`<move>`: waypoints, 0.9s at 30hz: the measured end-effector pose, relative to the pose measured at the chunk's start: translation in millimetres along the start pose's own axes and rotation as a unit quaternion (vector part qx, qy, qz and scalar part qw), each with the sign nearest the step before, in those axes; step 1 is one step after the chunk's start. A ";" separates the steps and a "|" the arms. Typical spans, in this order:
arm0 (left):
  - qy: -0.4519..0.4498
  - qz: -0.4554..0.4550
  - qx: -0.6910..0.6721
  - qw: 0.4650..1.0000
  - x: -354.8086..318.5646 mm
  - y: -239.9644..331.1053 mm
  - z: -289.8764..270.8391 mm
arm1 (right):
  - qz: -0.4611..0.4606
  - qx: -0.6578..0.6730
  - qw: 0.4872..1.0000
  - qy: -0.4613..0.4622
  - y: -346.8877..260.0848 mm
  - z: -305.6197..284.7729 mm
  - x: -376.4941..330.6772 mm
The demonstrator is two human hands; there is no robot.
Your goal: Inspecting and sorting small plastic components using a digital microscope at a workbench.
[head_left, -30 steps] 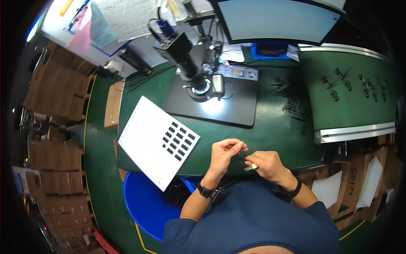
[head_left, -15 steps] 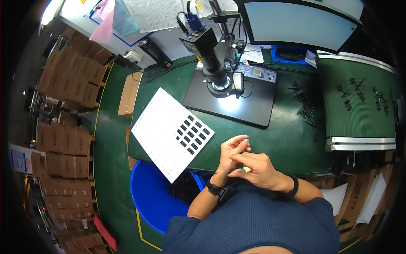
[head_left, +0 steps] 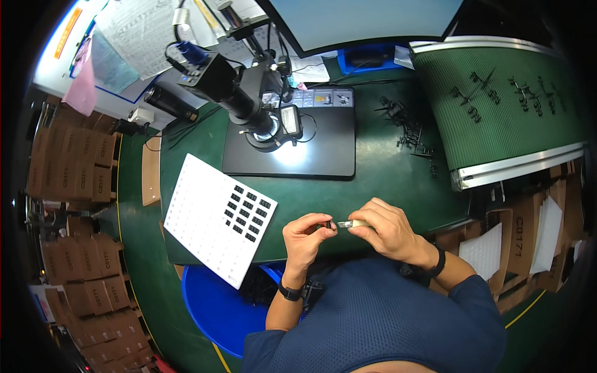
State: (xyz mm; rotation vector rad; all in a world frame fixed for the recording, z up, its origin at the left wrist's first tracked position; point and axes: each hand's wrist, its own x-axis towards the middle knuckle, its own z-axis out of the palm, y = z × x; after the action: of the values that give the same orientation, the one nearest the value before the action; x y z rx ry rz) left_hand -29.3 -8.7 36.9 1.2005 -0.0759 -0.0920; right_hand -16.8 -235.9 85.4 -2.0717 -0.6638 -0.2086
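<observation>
My left hand (head_left: 306, 236) pinches a small black part (head_left: 327, 224) between thumb and fingertips, just above the near edge of the green table (head_left: 379, 180). My right hand (head_left: 384, 229) grips a pale slim tool (head_left: 349, 224) whose metal tip meets the black part. Left of both hands lies a white grid tray (head_left: 211, 219) with several small black parts in its upper right cells. Behind the hands stands a microscope (head_left: 249, 99) over a black base plate (head_left: 323, 149) with a lit spot.
A green conveyor belt (head_left: 504, 99) with small black parts runs at the right. Loose black parts (head_left: 407, 127) lie on the table beside it. A monitor (head_left: 367, 22) stands at the back. A blue round stool (head_left: 214, 308) is below the table. Cardboard boxes (head_left: 68, 186) line the left.
The view has shifted. My hands, which were pressed together, have drawn slightly apart; the black part and the tool tip now show between them.
</observation>
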 end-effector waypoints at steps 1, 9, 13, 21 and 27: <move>-0.009 -0.001 -0.004 1.000 0.6 2.0 0.9 | -0.010 0.002 1.000 0.005 0.3 0.8 -0.5; -0.039 0.050 0.078 0.995 7.5 8.3 4.1 | -0.074 -0.026 0.997 0.013 3.8 1.9 -0.4; -0.053 0.060 0.113 0.990 9.7 10.8 4.1 | -0.073 -0.020 0.997 0.008 5.3 2.4 -1.0; -0.062 0.076 0.163 0.982 10.2 12.2 3.0 | -0.074 -0.029 0.997 0.010 5.9 2.5 -0.6; -0.063 0.087 0.155 0.982 10.3 11.8 4.6 | -0.077 -0.055 0.995 0.017 4.3 3.7 -1.7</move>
State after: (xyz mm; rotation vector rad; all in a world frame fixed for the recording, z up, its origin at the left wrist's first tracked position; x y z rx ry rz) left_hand -19.2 -9.9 49.6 1.4936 -0.3156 -0.0033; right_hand -16.3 -235.4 79.5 -2.1175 -0.8079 -0.3742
